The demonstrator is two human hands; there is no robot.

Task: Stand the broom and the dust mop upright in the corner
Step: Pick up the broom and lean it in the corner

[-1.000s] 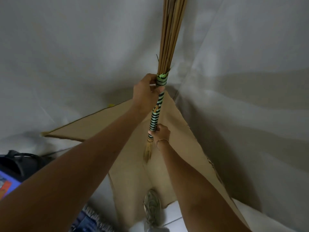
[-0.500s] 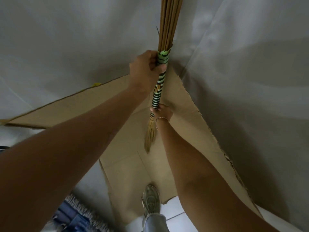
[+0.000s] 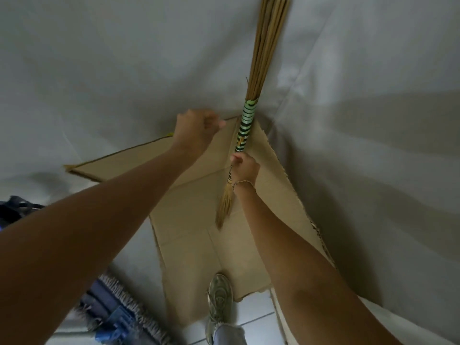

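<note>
My right hand (image 3: pixel 245 168) grips the lower part of the straw stick broom with green-and-white striped binding (image 3: pixel 245 125), fingers wrapped around it. Broom stands nearly upright in the corner of the grey cloth-draped walls (image 3: pixel 99 70), short tuft end down above flattened brown cardboard (image 3: pixel 189 245). My left hand (image 3: pixel 196 128) is off the broom, just beside it, fingers curled loosely, holding nothing. Blue fringed dust mop head (image 3: pixel 119 317) lies on the floor, lower left.

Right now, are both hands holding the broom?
No, only the right hand grips the broom; the left hand is off it, beside the handle.
</note>
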